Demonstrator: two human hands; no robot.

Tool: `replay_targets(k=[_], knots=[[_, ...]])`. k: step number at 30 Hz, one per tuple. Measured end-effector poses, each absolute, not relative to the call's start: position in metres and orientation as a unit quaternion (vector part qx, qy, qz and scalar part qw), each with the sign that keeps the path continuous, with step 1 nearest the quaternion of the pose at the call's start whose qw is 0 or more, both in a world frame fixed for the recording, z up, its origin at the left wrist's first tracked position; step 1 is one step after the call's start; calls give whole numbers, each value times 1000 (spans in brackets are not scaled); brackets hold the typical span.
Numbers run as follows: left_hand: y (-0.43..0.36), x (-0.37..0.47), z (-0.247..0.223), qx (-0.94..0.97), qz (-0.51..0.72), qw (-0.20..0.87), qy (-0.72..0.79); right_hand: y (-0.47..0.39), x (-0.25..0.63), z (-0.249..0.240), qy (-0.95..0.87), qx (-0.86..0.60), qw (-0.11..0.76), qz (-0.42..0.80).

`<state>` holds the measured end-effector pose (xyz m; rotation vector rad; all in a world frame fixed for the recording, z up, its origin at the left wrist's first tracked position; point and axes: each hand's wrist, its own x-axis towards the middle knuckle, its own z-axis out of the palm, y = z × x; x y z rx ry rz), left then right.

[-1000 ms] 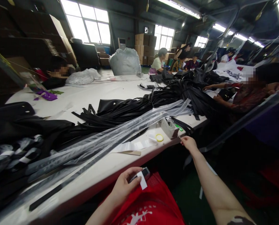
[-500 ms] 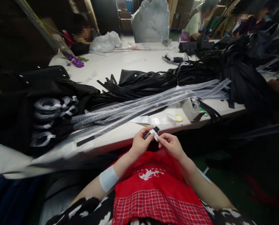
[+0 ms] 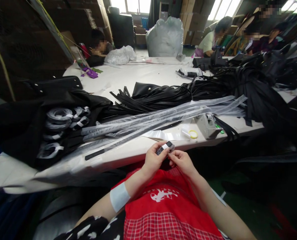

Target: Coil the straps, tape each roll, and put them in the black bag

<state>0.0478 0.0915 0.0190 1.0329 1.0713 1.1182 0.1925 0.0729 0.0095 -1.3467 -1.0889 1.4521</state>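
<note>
1. Left hand point(image 3: 153, 160) pinches a small black bundle point(image 3: 169, 144) between thumb and fingers.
2. Right hand point(image 3: 184, 162), fingertips together, is at the bundle's right end; I cannot tell whether they grip it.
3. Yellow ring point(image 3: 193, 134) lies beyond on the white table point(image 3: 128, 151).
4. Black straps point(image 3: 160, 94) lie farther.

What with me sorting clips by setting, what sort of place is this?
Probably a factory workshop: several people around a large white table, black straps heaped on it, and cardboard boxes stacked behind.
</note>
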Motion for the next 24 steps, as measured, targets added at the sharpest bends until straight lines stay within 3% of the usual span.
replay_targets(k=[7,15,24], knots=[[92,49,24,383,496,655,421,74,186,10,-423,-552,461,551],[94,46,25,455,483,570,485,76,181,9,-449,-487,477,578],[76,39,39,702,471,356,399,88,174,16,-447,-471,534,541]])
